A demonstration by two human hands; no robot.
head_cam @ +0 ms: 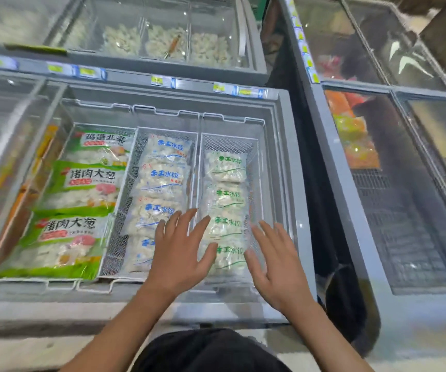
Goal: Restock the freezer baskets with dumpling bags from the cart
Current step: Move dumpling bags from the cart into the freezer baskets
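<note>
An open chest freezer (294, 183) holds three wire baskets. The right basket (256, 146) carries a column of clear dumpling bags with green lettering (226, 167). The middle basket (133, 189) holds similar bags with blue lettering (162, 175). Large green-bordered dumpling bags (82, 183) fill the left basket. My left hand (179, 253) hovers with spread fingers over the divider between the middle and right baskets. My right hand (275, 264) is spread open beside the nearest green-lettered bag (230, 257), which lies between both hands. Neither hand holds anything. The cart is out of sight.
A sliding glass lid (9, 146) covers the freezer's left part. Another freezer with loose dumplings (162, 41) stands behind. To the right, across a dark gap (321, 210), a glass-topped freezer (404, 183) holds orange packs. Price tags (243, 91) line the back rim.
</note>
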